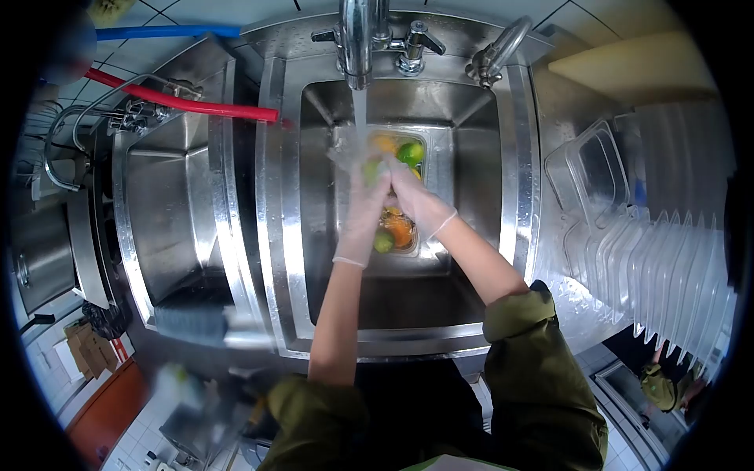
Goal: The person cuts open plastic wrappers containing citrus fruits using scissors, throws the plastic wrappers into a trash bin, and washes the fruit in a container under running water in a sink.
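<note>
My left hand and my right hand, both in clear plastic gloves, meet under the water stream in the sink. A blurred green citrus fruit, apparently a lime, shows between their closed fingers; both hands press round it. Below them a shallow rectangular pan sits on the sink bottom. Inside it are a green lime beyond my hands, an orange fruit and another lime on the near side. My hands and wrists hide the pan's middle.
The faucet hangs over the sink, with a second curved tap at right. Clear plastic containers stand racked on the right. To the left are another sink, a red hose and a blue hose.
</note>
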Demonstrator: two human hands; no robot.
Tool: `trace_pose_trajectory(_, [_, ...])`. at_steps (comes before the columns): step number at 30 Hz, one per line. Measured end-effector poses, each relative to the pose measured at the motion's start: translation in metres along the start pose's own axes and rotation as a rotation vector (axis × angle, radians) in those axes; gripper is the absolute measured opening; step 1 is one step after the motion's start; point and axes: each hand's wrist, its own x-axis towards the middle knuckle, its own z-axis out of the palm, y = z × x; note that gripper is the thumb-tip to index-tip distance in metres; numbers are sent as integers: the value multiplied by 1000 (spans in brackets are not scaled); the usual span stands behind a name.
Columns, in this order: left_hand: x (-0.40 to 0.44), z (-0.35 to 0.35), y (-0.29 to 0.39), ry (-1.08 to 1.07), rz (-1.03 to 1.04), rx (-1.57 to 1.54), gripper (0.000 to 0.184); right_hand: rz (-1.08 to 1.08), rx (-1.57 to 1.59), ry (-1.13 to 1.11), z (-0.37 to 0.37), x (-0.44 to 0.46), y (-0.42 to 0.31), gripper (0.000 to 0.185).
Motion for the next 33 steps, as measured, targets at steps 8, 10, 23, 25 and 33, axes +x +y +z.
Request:
trace_pose_trajectory(8, [58, -43, -61, 138, -289, -197, 39, -55, -204, -12, 16, -13, 0, 43])
trace_pose_trajectory(10, [54, -46, -60, 40, -146, 243, 40, -106, -194, -40, 10, -12, 1, 48])
trace_pose_trajectory(23, [43, -109, -174, 351, -468, -107, 34, 151, 385, 394, -72, 132, 72, 46])
trace_pose_trajectory(25, [45, -108, -178, 367, -492, -109, 32, -29, -224, 397, -63, 120, 87, 34])
trace_pose_trajectory(33, [47, -103, -170, 301, -501, -8, 28, -462, -1951, -57, -38, 103, 100, 51])
